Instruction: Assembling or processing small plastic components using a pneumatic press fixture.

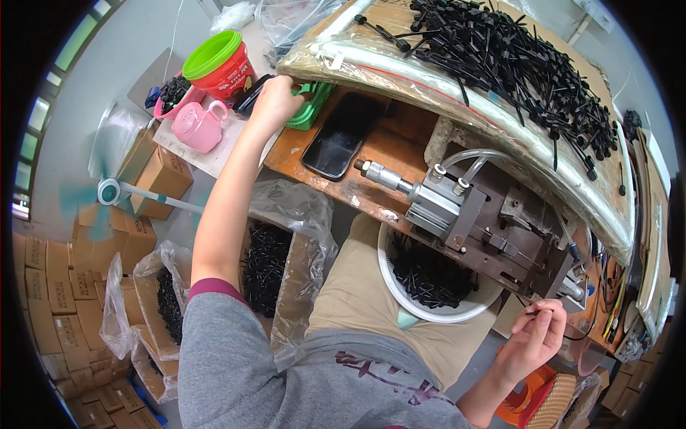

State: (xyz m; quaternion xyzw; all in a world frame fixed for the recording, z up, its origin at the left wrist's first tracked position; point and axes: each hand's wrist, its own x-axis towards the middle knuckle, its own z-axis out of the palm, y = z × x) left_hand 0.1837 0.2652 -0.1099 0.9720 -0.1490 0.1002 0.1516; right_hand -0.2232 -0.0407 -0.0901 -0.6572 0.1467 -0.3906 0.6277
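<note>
My left hand (277, 106) is stretched out to the far left, over the edge of a small green plastic basket (309, 107). Its fingers are curled closed, and what they hold, if anything, is hidden. A dark object (251, 96) lies right beside that hand. On the right, my right hand (534, 339) is raised below the front end of a metal bench fixture (507, 236). Thumb and fingertips pinch a small, thin black part (534, 312). A pneumatic cylinder (434, 204) with clear hoses sits at the fixture's left side.
Above the bench, a plastic-wrapped cardboard tray (400, 75) carries a heap of black stemmed parts (500, 64). A phone (341, 136) lies on the wooden bench. Between my knees stands a white basket (386, 275) of black parts. Left are a red bucket (227, 77), pink cup (201, 127), fan (108, 191) and lined boxes (286, 286).
</note>
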